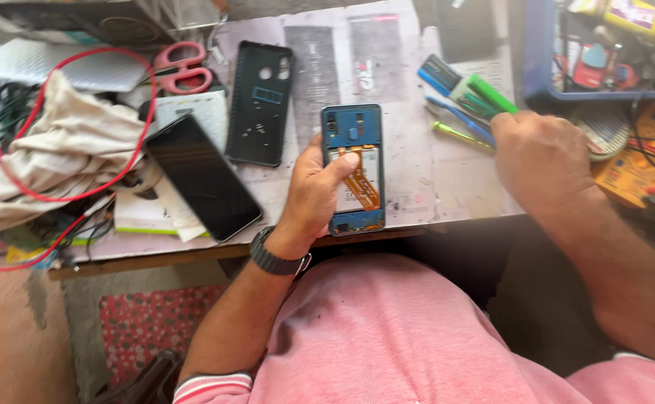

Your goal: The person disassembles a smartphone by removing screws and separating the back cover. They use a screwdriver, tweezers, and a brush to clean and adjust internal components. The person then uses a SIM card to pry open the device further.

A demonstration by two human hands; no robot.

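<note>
My left hand [314, 193] grips an opened phone [353, 142] with a blue frame, its back off, showing a pale battery and an orange flex cable; my thumb rests on the battery. A dark watch sits on that wrist. My right hand [538, 153] reaches to the right over a bunch of tools, its fingers closing on a green-handled tool [491, 93]. Blue-handled tools [438, 75] and a thin green one [458, 135] lie beside it.
On the paper-covered bench [432, 187] lie a black back cover [260, 101], a dark screen panel [202, 176], pink scissors [185, 67], a beige cloth [65, 150] with a red wire, a blue tray [604, 52] of parts and an orange multimeter [646, 153].
</note>
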